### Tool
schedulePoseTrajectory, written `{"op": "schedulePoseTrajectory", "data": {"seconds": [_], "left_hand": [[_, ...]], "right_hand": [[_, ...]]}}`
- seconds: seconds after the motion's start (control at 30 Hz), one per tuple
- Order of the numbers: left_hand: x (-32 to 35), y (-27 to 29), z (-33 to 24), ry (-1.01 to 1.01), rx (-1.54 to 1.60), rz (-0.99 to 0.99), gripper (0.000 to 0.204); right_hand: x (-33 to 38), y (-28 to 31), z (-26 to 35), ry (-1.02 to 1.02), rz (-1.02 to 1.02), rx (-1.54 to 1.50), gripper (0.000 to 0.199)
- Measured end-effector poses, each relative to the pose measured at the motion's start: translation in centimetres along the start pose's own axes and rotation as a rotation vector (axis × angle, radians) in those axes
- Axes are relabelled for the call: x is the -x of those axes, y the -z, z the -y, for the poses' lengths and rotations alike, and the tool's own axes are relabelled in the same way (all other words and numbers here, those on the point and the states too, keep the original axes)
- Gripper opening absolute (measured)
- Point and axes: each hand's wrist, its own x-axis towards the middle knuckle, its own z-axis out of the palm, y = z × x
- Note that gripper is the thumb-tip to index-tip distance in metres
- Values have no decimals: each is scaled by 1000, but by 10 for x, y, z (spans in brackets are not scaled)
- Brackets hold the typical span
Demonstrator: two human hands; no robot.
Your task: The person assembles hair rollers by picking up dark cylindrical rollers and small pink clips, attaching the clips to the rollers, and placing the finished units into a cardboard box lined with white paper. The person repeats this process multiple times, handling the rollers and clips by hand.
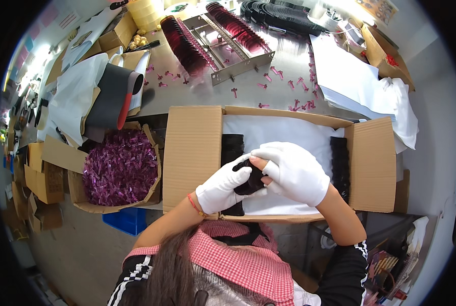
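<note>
Both my hands are in white gloves above an open cardboard box [372,163]. Between them is a small stack of dark, rounded lenses [249,184]. My left hand [222,186] wraps around its left side. With its bare fingertips, my right hand [290,171] grips the upper right of the same stack. White paper [284,125] lines the box. Dark packed rows stand inside it, one row [232,148] by the left wall and another row [339,163] by the right wall. The gloves hide part of the held stack.
Left of the box, a carton holds purple plastic scraps [120,171]. Beyond it, a metal rack [243,65] carries dark red lenses [184,48] on the steel table [187,97], with pink plastic bits scattered around. White paper sheets [348,76] lie at right. A blue bin [124,220] sits below.
</note>
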Motion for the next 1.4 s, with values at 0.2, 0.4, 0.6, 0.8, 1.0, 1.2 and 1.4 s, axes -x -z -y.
{"op": "schedulePoseTrajectory", "data": {"seconds": [0.2,0.4,0.6,0.8,1.0,1.2,1.4], "left_hand": [[4,0,-3,97,69,-35,63],[1,5,-1,-53,103,-133,50],[-15,-10,16,-258,25,-278,62],[-30,-24,27,-308,86,-225,64],[-60,-45,48,-187,103,-319,37],[-83,-53,48,84,223,-163,52],[-122,-42,52,218,-553,-30,64]], "right_hand": [[7,-2,5,-88,44,-163,47],[24,-14,5,-121,-313,38,31],[5,-4,21,-340,-260,436,10],[7,8,31,-461,-106,200,23],[34,1,25,-803,132,72,51],[73,28,-56,-978,259,-225,36],[151,60,-153,-802,-12,295,35]]}}
